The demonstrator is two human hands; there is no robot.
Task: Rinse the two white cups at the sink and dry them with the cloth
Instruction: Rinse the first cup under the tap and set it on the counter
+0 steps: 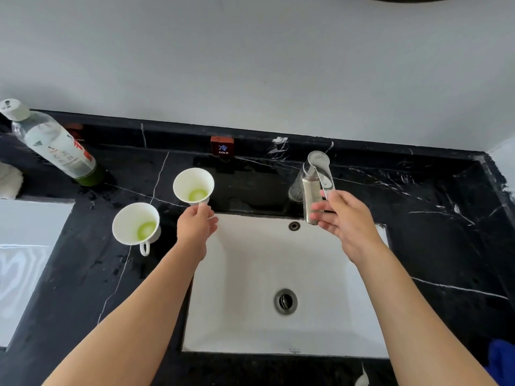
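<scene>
The left hand (196, 224) pinches one white cup's (193, 186) handle at the sink (250, 274) rim. The right hand (341, 215), fingers relaxed, touches the faucet lever (320, 171). The other cup (135, 222) stands apart on the worktop (83, 274).

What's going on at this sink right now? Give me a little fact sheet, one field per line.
Left hand: grips the handle of the far cup, at the basin's back-left corner
Right hand: fingers on the tap lever
Near cup: untouched on the black counter, handle toward the camera
Cup contents: green liquid at the bottom of both
Water: none seen running
Basin: white
Bottle: back left
</scene>
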